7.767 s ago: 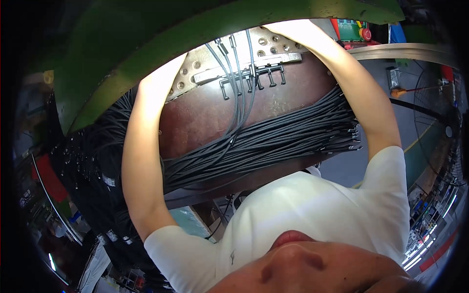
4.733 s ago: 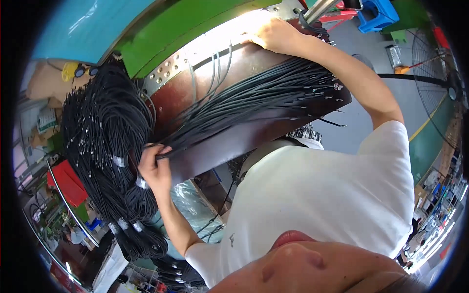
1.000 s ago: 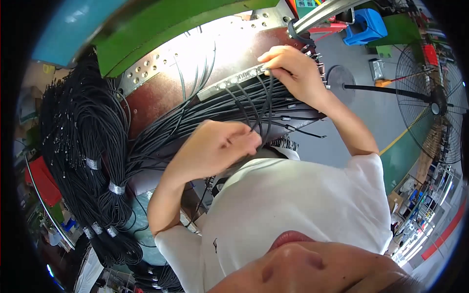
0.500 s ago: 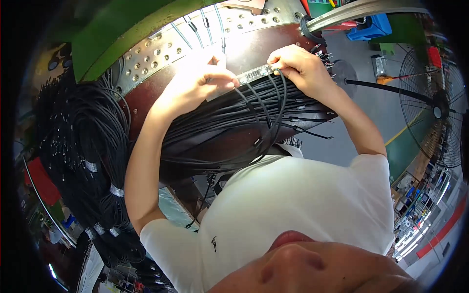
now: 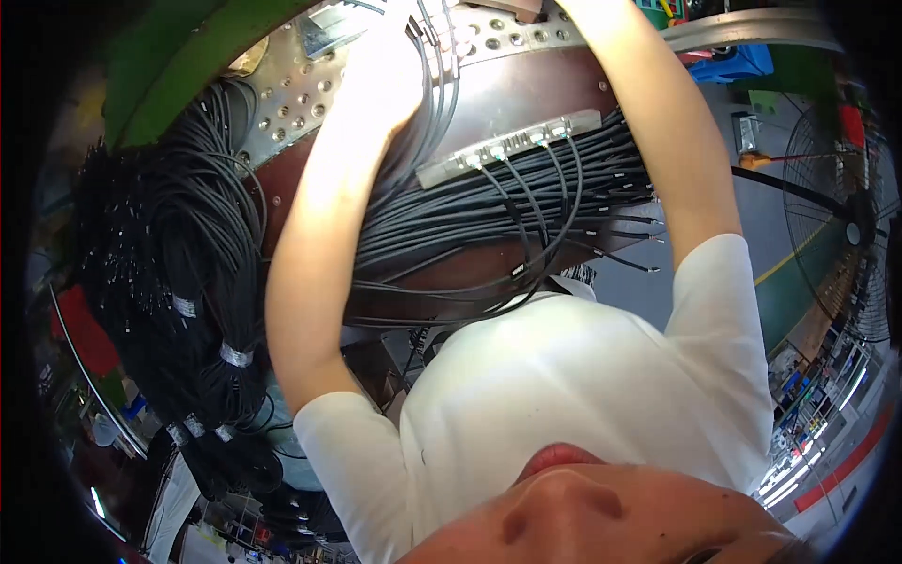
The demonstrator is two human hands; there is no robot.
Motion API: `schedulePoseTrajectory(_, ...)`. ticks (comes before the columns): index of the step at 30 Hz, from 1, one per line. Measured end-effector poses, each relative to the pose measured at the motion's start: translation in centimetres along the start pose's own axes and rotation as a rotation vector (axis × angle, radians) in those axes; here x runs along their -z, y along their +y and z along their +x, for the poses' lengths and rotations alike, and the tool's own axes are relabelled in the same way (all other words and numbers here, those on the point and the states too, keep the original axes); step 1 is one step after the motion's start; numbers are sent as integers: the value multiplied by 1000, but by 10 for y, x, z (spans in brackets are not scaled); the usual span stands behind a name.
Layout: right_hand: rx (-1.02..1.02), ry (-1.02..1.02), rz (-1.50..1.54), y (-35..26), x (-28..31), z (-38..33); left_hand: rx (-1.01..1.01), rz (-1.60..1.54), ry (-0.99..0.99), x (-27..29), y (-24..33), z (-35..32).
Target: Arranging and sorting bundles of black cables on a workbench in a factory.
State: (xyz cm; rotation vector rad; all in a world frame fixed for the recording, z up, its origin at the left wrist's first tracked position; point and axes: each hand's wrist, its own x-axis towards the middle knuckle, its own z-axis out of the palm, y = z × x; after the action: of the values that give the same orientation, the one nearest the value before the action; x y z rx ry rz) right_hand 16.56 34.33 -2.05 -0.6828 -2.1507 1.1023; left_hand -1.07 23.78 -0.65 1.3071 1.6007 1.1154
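My left hand (image 5: 387,70) reaches over the perforated metal plate (image 5: 301,99), washed out by bright light, so its fingers do not show. Right beside it, several black cables (image 5: 440,89) with dark sleeves curve down from the plate past my wrist, partly blurred. My right forearm (image 5: 653,94) stretches to the top edge, and the hand on it lies beyond the picture. Between my arms, a pale slotted fixture bar (image 5: 521,141) rests untouched on the dark red bench surface (image 5: 526,80). Cable ends sit in its slots, their cables (image 5: 554,183) looping toward me.
A thick layer of black cables (image 5: 451,221) lies along the bench's near side. Large cable bundles (image 5: 221,188) hang at the left, bound with silvery tape (image 5: 237,356). A green panel (image 5: 178,66) overhangs the upper left. A blue bin (image 5: 738,63) and a caged fan (image 5: 827,226) stand right.
Both hands have left the fixture bar and moved up, the right one out of the picture. Black cables now curve beside my left wrist, where they lay straighter on the plate before.
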Motion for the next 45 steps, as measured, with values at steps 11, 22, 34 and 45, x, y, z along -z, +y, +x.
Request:
schedulePoseTrajectory(11,158,213,-348,-1,-7,-3,367,-1285,-311,14,-20,-1)
schedulePoseTrajectory(22,135,23,-678,-23,-62,21,563,-1181,-144,27,8,-111)
schedulePoseTrajectory(34,230,-223,-498,-28,-23,-96,529,-83,14,208,-29,-197)
schedulePoseTrajectory(45,465,76,-218,-54,-38,-2,512,-768,-400,-15,15,-110)
